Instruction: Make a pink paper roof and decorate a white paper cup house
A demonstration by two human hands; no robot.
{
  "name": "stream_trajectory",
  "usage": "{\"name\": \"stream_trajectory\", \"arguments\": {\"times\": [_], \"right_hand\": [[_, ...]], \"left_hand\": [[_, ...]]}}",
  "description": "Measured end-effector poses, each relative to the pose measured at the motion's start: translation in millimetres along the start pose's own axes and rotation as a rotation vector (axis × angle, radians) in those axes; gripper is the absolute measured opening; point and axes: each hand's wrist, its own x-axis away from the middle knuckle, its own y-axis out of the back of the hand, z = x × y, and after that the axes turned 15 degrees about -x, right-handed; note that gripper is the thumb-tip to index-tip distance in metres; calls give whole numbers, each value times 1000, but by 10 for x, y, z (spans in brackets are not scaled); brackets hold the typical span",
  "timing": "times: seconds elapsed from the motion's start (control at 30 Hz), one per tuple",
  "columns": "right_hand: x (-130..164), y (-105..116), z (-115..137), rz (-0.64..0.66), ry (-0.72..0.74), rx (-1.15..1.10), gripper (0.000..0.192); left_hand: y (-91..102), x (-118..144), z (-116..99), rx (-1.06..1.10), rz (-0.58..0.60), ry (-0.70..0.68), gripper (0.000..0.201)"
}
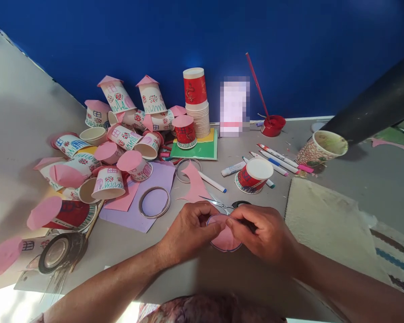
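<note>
A pink paper circle [226,237] with a dark outline is pinched between my two hands, low over the table. My left hand [197,229] grips its left edge with thumb and fingers. On the other side, my right hand [261,229] pinches the upper right edge, its fingers partly hidden. Just beyond the hands lie scissors [225,206] with a black handle, blades apart. A pink paper scrap [192,183] with a curved cut edge rests behind them. Past my right hand stands an upside-down red and white paper cup [254,175].
Decorated paper cups with pink cone roofs [112,134] pile up at the left. A tall cup stack [197,101] stands at the back. Markers [279,161], a tape roll [155,202], purple paper [148,224], a patterned cup [321,148] and a pale cloth [330,224] lie around.
</note>
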Motion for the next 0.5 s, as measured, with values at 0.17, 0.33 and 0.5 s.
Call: {"name": "stream_trajectory", "arguments": {"times": [0.17, 0.33, 0.5], "right_hand": [[11, -29, -27, -8, 119, 38, 24], [-2, -26, -22, -29, 125, 52, 24], [2, -27, -14, -13, 115, 56, 25]], "left_hand": [[-1, 10, 23, -6, 11, -12, 17], [-12, 10, 33, 30, 54, 27, 18], [-22, 14, 23, 46, 87, 52, 23]]}}
